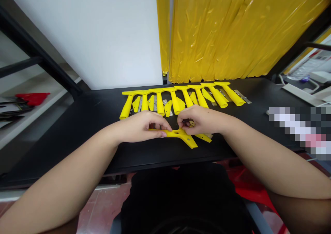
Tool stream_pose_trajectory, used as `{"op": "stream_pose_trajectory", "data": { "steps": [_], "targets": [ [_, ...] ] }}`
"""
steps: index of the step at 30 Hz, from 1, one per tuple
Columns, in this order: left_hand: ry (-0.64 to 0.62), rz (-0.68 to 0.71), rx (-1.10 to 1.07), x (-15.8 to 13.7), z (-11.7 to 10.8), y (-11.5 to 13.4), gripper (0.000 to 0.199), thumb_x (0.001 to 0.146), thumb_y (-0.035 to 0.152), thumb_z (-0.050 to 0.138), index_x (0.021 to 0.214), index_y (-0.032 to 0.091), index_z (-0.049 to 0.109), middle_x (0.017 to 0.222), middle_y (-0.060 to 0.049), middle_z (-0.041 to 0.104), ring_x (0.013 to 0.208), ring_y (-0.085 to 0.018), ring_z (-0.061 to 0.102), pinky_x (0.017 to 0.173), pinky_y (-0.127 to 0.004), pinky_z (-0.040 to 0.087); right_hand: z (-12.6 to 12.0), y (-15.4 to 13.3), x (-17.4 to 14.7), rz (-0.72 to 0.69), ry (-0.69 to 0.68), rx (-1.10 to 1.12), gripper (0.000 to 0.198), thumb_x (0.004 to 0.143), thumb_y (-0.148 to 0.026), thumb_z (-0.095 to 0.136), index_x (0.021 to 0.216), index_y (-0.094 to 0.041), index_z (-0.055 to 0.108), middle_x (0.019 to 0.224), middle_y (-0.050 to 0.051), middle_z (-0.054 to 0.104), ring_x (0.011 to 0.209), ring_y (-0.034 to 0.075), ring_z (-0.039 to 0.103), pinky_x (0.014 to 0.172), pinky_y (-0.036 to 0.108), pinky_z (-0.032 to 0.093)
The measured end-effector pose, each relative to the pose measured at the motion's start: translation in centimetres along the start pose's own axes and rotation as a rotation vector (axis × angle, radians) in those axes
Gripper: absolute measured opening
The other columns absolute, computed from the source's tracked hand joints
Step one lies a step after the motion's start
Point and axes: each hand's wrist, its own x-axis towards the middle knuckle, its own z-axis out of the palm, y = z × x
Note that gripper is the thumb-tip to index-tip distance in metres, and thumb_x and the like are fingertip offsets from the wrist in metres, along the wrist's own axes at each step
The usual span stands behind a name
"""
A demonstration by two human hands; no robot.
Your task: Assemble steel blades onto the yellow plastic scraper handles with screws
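Note:
My left hand (152, 125) is wrapped around the handle of a yellow plastic scraper handle (184, 138), its wide head pointing right and toward me. Close by that head, my right hand (195, 122) has its fingers curled in a pinch. Something small and dark shows among those fingers, too small to name. A yellow cover plate (204, 137) with a bit of metal beside it lies under and right of my right hand. Behind both hands stretches a row of several more yellow scraper handles (160, 103), heads away from me.
Among the row lie loose yellow plates (168, 108) and metal blades (242, 96) on the black table (90, 123). A white panel (103, 37) and yellow plastic sheeting (232, 30) stand behind. Black frame posts (49, 65) rise at the sides. A red item (32, 97) sits on the left shelf.

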Motion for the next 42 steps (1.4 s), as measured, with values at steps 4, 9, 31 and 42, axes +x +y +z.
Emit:
{"op": "stream_pose_trajectory", "data": {
  "steps": [4,9,31,42],
  "targets": [
    [-0.012,-0.008,-0.014,0.0,-0.1,0.1,0.023,0.100,0.032,0.073,0.118,0.023,0.084,0.109,-0.007,0.081,0.092,-0.018,0.075,0.084,-0.029,0.060,0.1,0.0,0.0,0.016,-0.010,0.043,0.018,0.075,-0.006,0.066,0.085,-0.020,0.067,0.077,-0.004,0.062,0.068,0.011,0.056,0.066,0.025,0.040],
    [-0.019,0.015,-0.014,-0.1,-0.1,0.2,0.022,0.099,0.033,0.074,0.117,0.023,0.084,0.109,-0.007,0.081,0.092,-0.018,0.075,0.083,-0.029,0.059,0.0,0.0,-0.1,0.039,-0.057,0.131,0.017,0.074,-0.007,0.066,0.084,-0.021,0.064,0.074,-0.005,0.059,0.066,0.011,0.053,0.064,0.025,0.038],
    [0.055,-0.008,-0.505,-0.1,-0.2,-1.1,0.020,0.104,0.029,0.070,0.119,0.017,0.069,0.103,-0.006,0.075,0.078,-0.014,0.078,0.074,-0.026,0.066,-1.2,1.0,-1.6,-0.025,0.050,0.444,0.026,0.082,-0.008,0.070,0.106,-0.018,0.072,0.085,-0.001,0.067,0.067,0.011,0.055,0.062,0.025,0.044],
    [0.110,-0.033,-0.672,0.3,0.1,-1.5,0.036,0.103,0.047,0.073,0.121,0.017,0.064,0.091,-0.004,0.073,0.073,-0.015,0.077,0.066,-0.027,0.066,-0.1,1.6,-0.5,-0.053,0.204,0.601,0.030,0.087,-0.026,0.085,0.114,-0.018,0.075,0.109,0.007,0.079,0.094,0.020,0.072,0.085,0.032,0.059]
  ]
}}
